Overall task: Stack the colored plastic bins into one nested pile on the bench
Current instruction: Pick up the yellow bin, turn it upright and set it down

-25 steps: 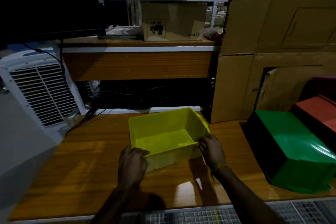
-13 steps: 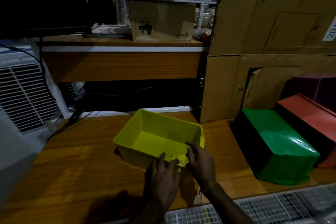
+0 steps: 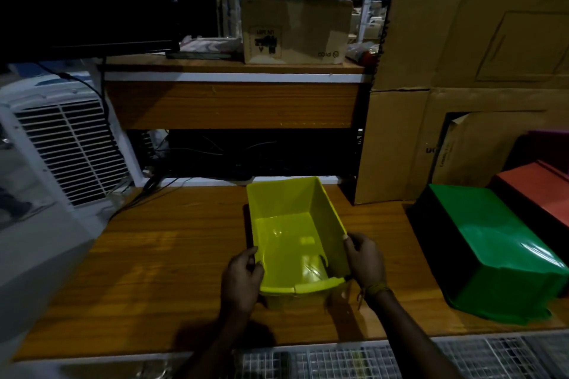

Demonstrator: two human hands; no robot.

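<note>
A yellow bin (image 3: 292,234) stands open side up in the middle of the wooden bench (image 3: 160,258), its short end toward me. My left hand (image 3: 241,281) grips its left rim near the front corner. My right hand (image 3: 365,258) grips the right rim, thumb on top. To the right a green bin (image 3: 492,249) lies upside down, tilted. Behind it sit a red bin (image 3: 535,191) and a purple bin (image 3: 548,148), partly cut off by the frame edge.
Cardboard boxes (image 3: 462,71) wall off the back right. A wooden shelf (image 3: 231,101) with a box stands behind the bench. A white cooler (image 3: 64,151) and cables are at the left. A wire grid (image 3: 462,357) runs along the bench's front edge.
The yellow bin has been turned so its short end faces me. My hands shifted from its front edge to its left and right rims.
</note>
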